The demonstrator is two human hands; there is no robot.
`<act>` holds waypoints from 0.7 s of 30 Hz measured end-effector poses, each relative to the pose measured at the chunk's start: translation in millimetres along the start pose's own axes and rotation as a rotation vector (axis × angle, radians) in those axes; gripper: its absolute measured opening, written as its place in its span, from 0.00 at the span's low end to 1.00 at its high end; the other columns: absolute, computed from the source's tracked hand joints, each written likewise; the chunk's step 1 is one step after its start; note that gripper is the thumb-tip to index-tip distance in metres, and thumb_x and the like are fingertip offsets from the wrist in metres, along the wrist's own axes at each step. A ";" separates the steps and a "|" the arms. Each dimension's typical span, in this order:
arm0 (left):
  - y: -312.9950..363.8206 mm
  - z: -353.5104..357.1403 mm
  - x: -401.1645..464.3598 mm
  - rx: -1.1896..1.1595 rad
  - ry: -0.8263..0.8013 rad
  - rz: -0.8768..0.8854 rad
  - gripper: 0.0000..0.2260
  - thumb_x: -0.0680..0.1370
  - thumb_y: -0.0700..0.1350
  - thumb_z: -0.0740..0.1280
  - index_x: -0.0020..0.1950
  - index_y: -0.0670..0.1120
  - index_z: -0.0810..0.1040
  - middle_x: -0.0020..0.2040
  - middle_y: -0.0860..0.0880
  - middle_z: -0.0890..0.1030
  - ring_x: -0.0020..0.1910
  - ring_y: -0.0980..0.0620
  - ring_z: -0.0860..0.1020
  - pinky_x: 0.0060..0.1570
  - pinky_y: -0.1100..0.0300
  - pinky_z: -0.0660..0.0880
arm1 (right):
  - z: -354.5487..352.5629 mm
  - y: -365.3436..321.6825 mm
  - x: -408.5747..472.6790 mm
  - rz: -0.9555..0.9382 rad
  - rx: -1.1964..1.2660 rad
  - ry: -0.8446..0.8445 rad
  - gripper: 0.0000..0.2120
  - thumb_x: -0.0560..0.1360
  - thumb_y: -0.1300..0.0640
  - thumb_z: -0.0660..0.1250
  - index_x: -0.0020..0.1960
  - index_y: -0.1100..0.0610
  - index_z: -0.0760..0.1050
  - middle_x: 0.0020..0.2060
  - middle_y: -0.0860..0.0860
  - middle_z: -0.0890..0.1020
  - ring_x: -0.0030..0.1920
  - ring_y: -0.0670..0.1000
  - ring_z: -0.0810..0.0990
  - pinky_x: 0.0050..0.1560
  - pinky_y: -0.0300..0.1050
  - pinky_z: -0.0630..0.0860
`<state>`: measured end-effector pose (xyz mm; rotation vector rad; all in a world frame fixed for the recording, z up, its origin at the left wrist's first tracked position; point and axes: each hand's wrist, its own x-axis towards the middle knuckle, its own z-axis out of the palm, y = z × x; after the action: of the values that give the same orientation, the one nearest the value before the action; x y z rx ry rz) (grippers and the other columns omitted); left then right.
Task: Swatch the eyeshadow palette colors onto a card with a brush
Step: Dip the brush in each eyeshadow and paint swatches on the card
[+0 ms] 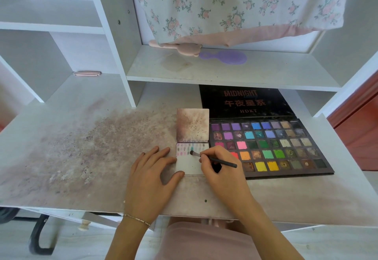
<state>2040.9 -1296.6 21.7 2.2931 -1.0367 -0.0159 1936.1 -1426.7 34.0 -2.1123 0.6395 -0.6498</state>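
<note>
- Teal and pink smudges already run along the top of the card (191, 162), which sits centre frame on the dusty surface (81, 147), just left of the open eyeshadow palette (272, 149).
- The brush (212, 159) lies nearly flat, long axis running right to left, bristle tip on the card's second row of swatches, handle end out over the palette.
- Right hand (219, 169) pinches the brush pencil-style, fingers curled round the handle, wrist coming up from bottom right of frame.
- Left hand (152, 172) rests flat with fingers straight, thumb pressing the card's lower left corner, so it's pinning the card.
- My guess: the palette pans are right beside the brush hand, so reloading is a short swing to the right.
</note>
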 end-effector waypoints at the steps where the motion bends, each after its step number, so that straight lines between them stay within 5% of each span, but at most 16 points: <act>1: 0.0 0.2 -0.1 0.002 0.001 0.003 0.14 0.68 0.51 0.73 0.51 0.48 0.81 0.59 0.48 0.79 0.63 0.47 0.72 0.65 0.51 0.59 | -0.3 0.3 -0.2 0.003 0.001 -0.006 0.02 0.74 0.60 0.64 0.44 0.55 0.75 0.37 0.46 0.78 0.40 0.44 0.76 0.41 0.41 0.76; 17: -0.8 0.2 0.0 0.002 0.014 0.008 0.14 0.68 0.54 0.70 0.50 0.49 0.81 0.58 0.49 0.79 0.62 0.48 0.73 0.64 0.51 0.60 | -3.3 1.4 -2.6 -0.068 0.110 0.055 0.03 0.74 0.61 0.64 0.44 0.56 0.76 0.38 0.50 0.80 0.41 0.49 0.79 0.40 0.42 0.76; 21: -1.1 0.5 0.3 0.008 0.004 0.014 0.13 0.67 0.50 0.74 0.50 0.48 0.81 0.58 0.49 0.79 0.62 0.47 0.73 0.64 0.51 0.60 | -5.8 0.9 -4.1 -0.100 0.150 0.124 0.05 0.72 0.58 0.61 0.45 0.52 0.74 0.38 0.45 0.78 0.41 0.44 0.78 0.39 0.33 0.75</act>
<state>2041.7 -1296.4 20.8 2.2918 -1.0524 -0.0017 1929.1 -1427.8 35.4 -1.9848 0.5374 -0.8637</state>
